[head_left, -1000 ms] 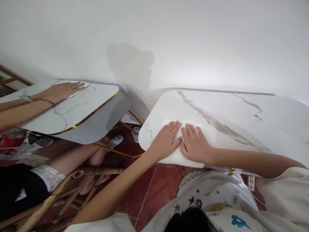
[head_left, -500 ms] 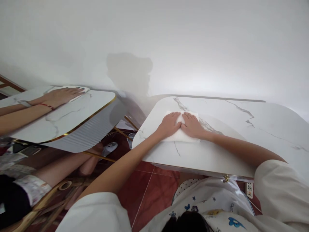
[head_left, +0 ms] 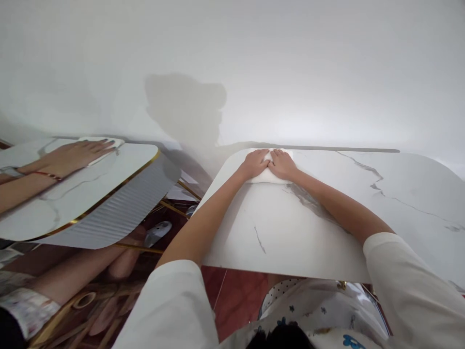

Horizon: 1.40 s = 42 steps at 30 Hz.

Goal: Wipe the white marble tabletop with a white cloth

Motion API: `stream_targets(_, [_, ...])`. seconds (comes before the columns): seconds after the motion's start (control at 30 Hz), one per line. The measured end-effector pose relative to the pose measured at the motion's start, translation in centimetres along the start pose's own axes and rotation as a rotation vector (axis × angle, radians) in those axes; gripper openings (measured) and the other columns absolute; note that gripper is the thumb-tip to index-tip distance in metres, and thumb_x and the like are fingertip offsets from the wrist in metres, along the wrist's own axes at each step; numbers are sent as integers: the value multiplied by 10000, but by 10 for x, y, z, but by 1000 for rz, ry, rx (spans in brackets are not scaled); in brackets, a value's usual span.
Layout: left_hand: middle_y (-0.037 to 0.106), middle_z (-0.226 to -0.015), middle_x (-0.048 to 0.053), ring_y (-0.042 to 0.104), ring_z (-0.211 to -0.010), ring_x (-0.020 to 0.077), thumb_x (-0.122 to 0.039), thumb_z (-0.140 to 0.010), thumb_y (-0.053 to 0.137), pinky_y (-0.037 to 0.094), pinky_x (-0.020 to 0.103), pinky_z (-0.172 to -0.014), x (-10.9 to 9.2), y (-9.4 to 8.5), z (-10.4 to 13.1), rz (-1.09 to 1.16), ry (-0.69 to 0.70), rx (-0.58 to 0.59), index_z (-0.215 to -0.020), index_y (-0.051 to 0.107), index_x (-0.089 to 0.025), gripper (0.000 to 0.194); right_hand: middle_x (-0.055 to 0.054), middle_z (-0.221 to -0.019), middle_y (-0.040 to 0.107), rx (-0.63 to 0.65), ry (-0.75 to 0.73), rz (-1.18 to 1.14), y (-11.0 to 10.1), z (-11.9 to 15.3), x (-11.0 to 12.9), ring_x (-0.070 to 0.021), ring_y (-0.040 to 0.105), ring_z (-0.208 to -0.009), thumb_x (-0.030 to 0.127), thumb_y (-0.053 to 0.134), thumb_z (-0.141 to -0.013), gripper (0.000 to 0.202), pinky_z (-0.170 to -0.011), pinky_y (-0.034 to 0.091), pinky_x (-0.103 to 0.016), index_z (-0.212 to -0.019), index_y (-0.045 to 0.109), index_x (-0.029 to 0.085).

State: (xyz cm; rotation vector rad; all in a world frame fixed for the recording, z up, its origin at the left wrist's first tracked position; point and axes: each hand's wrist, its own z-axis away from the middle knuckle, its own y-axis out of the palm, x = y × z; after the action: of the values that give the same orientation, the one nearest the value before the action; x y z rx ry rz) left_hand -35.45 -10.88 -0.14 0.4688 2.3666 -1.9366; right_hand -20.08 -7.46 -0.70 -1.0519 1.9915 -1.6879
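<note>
My left hand (head_left: 255, 164) lies palm down on a folded white cloth (head_left: 269, 177), its fingers extended toward the wall. Beside it, my right hand (head_left: 282, 165) rests flat on the same cloth, with the two thumbs close together or touching in the middle. Both hands are open and press from above; neither wraps round the cloth. Underneath is a white marble-patterned table (head_left: 286, 232) with rounded corners. The cloth is at the table's far edge, and the hands cover much of it.
A white wall (head_left: 290, 72) stands right behind the table. To the left, another person's hand (head_left: 78, 155) lies on a white cloth (head_left: 118, 143) on a second marble-patterned table (head_left: 87, 194) with a gold edge. That person's legs and a wooden stool (head_left: 78, 310) are below.
Both my hands and the cloth have slid forward to the table's far edge, arms stretched further. My view has shifted slightly. The other person's hand still rests on its cloth.
</note>
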Motion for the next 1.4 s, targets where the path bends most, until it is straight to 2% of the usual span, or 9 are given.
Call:
stream_targets(0.23, [553,-1455,99,490,-1348,266,-336,-903,366,349,420,-1145,22,13,-32,-10,-41,-39,-1420,497,-165,560,-209,-1472,482,23,-19,30,5,-29,-16,-303,407,-1370,222,293,-957,485,-1122,306,-417,-1352,472,5])
stream_targets(0.43, [549,-1457,107,480,-1359,258,-342,-891,366,335,383,-1161,26,16,-37,-21,-40,-48,-1421,498,-130,586,-216,-1454,502,9,-22,43,7,-33,-18,-299,446,-1339,221,302,-967,465,-1113,323,-437,-1345,478,16])
stream_targets(0.6, [527,-1471,137,468,-1366,272,-332,-887,363,332,396,-1164,22,16,-36,-24,-13,-42,-1409,491,-83,592,-201,-1407,535,17,-41,63,3,-28,-19,-296,463,-1307,228,305,-972,456,-1109,330,-409,-1330,490,14])
stream_targets(0.83, [542,-1456,133,484,-1349,294,-330,-891,374,365,423,-1133,0,21,-46,-48,-20,-17,-1422,481,-125,580,-198,-1449,501,24,-4,49,-5,-15,-36,-290,431,-1347,231,309,-984,461,-1133,313,-409,-1356,473,14])
stream_targets(1.0, [541,-1458,116,473,-1357,285,-341,-901,364,357,413,-1139,-8,22,-50,-29,-10,-2,-1422,488,-130,576,-201,-1396,543,15,8,32,-5,-12,-44,-299,459,-1318,236,331,-976,435,-1120,335,-430,-1313,505,25])
stream_targets(1.17, [552,-1435,147,490,-1335,289,-347,-896,344,368,415,-1126,-8,21,-46,-30,33,-19,-1402,497,-96,585,-210,-1407,535,10,40,31,-5,-9,-40,-302,450,-1331,239,323,-978,425,-1126,333,-434,-1290,519,28])
stream_targets(1.4, [582,-1402,110,498,-1327,276,-312,-895,332,380,429,-1123,-17,21,-29,-22,109,-26,-1369,511,-154,531,-210,-1446,505,1,61,51,-9,16,-30,-300,432,-1347,256,330,-984,451,-1127,321,-428,-1329,492,15])
